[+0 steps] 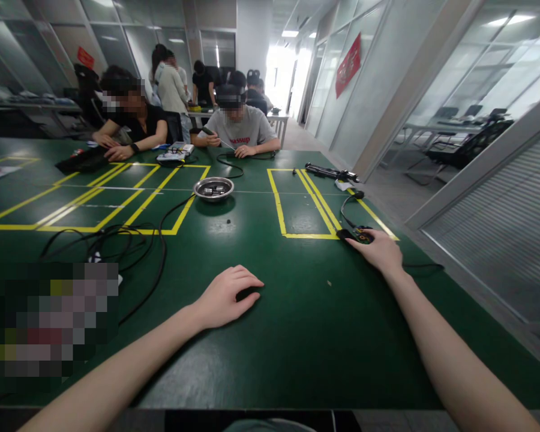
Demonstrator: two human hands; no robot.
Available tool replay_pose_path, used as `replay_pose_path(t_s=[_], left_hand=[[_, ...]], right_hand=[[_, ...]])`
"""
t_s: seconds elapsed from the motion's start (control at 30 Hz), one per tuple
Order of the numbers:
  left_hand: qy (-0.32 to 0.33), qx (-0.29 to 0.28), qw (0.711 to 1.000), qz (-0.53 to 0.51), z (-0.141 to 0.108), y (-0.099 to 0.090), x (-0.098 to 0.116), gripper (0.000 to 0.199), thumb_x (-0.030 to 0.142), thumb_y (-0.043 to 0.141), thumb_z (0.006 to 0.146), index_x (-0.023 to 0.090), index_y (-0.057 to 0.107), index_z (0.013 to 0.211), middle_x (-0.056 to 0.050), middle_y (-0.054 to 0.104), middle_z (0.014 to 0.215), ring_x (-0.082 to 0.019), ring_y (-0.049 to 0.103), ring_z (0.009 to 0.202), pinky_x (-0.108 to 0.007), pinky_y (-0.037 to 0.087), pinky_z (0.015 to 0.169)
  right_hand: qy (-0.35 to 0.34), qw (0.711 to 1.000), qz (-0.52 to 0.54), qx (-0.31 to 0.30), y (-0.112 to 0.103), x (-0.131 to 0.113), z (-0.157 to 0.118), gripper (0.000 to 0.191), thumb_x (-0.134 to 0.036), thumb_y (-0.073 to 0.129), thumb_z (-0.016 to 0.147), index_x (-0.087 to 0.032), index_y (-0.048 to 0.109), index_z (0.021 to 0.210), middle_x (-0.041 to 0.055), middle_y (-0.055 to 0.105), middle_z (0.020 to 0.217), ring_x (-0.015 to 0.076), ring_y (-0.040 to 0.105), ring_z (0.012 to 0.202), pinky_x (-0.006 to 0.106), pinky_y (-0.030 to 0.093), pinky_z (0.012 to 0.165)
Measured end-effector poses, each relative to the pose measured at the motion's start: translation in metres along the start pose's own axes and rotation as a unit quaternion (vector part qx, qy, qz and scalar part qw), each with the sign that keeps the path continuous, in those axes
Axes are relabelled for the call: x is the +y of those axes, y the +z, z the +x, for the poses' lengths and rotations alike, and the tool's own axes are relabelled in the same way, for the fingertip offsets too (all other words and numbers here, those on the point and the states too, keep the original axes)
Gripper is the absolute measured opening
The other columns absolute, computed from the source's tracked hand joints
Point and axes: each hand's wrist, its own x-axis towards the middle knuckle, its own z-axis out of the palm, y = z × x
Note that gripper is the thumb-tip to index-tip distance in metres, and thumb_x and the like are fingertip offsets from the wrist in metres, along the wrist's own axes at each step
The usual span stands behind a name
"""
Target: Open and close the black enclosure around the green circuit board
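Note:
My left hand (232,296) rests on the green tabletop (288,336) near the middle. Its fingers are together and slightly curved, the thumb apart, and nothing shows in it. Farther out on the right, my right hand (382,251) grips a small black device (360,236) by the corner of a yellow tape outline. Gold-coloured detail shows on the device, but its exact kind is unclear and the fingers partly cover it. A black cable (343,210) curves from the device toward a dark plug-like end (358,195) farther back.
A metal bowl (213,189) with shiny metal parts stands past my left hand. Tangled black cables (112,237) lie to the left. At the back right is a long black assembly (328,172). Two people (243,126) (135,117) work across the table.

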Motion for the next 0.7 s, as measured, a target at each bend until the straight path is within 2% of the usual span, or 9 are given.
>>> replay_pose_path(t_s=[0.03,0.1,0.17,0.23,0.33,0.47,0.57,0.7], left_hand=[[0.000,0.000,1.000,0.000,0.000,0.000,0.000,0.018,0.023,0.063,0.097,0.021,0.073,0.113,-0.006,0.078,0.110,-0.023,0.069,0.105,-0.040,0.055,0.094],[-0.001,0.000,1.000,-0.002,0.000,0.000,0.000,0.018,0.024,0.063,0.098,0.021,0.073,0.113,-0.006,0.078,0.110,-0.023,0.070,0.104,-0.040,0.055,0.094],[-0.003,0.000,1.000,-0.004,0.001,0.000,0.001,0.019,0.024,0.062,0.098,0.021,0.073,0.113,-0.007,0.078,0.110,-0.023,0.069,0.104,-0.040,0.056,0.094],[-0.006,0.000,1.000,-0.006,0.001,-0.001,0.003,0.020,0.025,0.061,0.098,0.021,0.072,0.115,-0.007,0.078,0.111,-0.023,0.069,0.106,-0.041,0.056,0.095],[-0.009,0.015,1.000,-0.007,0.002,-0.004,0.006,0.026,0.025,0.062,0.098,0.022,0.070,0.122,-0.010,0.075,0.121,-0.024,0.067,0.112,-0.044,0.055,0.099],[0.008,0.045,0.999,0.017,0.001,-0.007,0.008,0.036,0.029,0.068,0.093,0.023,0.066,0.128,-0.013,0.068,0.133,-0.028,0.062,0.122,-0.048,0.051,0.104],[0.031,0.022,0.999,0.025,0.000,-0.008,0.010,0.035,0.035,0.076,0.087,0.022,0.068,0.118,-0.011,0.071,0.118,-0.027,0.065,0.110,-0.045,0.051,0.098],[0.022,0.012,0.999,0.047,0.000,-0.007,0.012,0.022,0.039,0.075,0.088,0.019,0.068,0.096,-0.007,0.067,0.098,-0.022,0.063,0.089,-0.036,0.051,0.081]], right_hand=[[0.000,1.000,0.000,-0.015,0.000,-0.011,-0.004,0.064,-0.068,0.070,0.078,-0.017,0.076,0.116,0.0186,0.073,0.118,0.0377,0.072,0.101,0.043,0.059,0.075],[-0.045,0.997,0.027,-0.049,0.001,-0.035,-0.015,0.059,-0.064,0.072,0.079,-0.019,0.076,0.117,0.0157,0.071,0.122,0.0351,0.071,0.104,0.042,0.059,0.080],[-0.110,0.988,0.070,-0.088,0.001,-0.059,-0.028,0.056,-0.059,0.074,0.080,-0.020,0.074,0.120,0.0131,0.070,0.125,0.0324,0.072,0.103,0.042,0.060,0.083],[-0.196,0.964,0.123,-0.127,-0.001,-0.081,-0.045,0.051,-0.052,0.077,0.079,-0.021,0.073,0.119,0.0110,0.069,0.126,0.0301,0.072,0.105,0.041,0.060,0.088],[-0.328,0.901,0.199,-0.203,-0.008,-0.112,-0.077,0.049,-0.046,0.081,0.080,-0.021,0.071,0.120,0.0099,0.067,0.127,0.0279,0.072,0.108,0.042,0.058,0.095],[-0.456,0.802,0.234,-0.307,-0.022,-0.145,-0.119,0.055,-0.044,0.088,0.075,-0.024,0.071,0.123,0.0084,0.066,0.129,0.0254,0.072,0.107,0.037,0.058,0.094],[-0.508,0.767,0.216,-0.327,-0.028,-0.157,-0.137,0.053,-0.047,0.088,0.074,-0.024,0.072,0.119,0.0067,0.067,0.127,0.0228,0.074,0.098,0.033,0.059,0.086],[-0.543,0.774,0.162,-0.284,-0.028,-0.156,-0.138,0.045,-0.049,0.081,0.080,-0.023,0.071,0.115,0.0064,0.068,0.123,0.0189,0.073,0.083,0.030,0.056,0.071]])
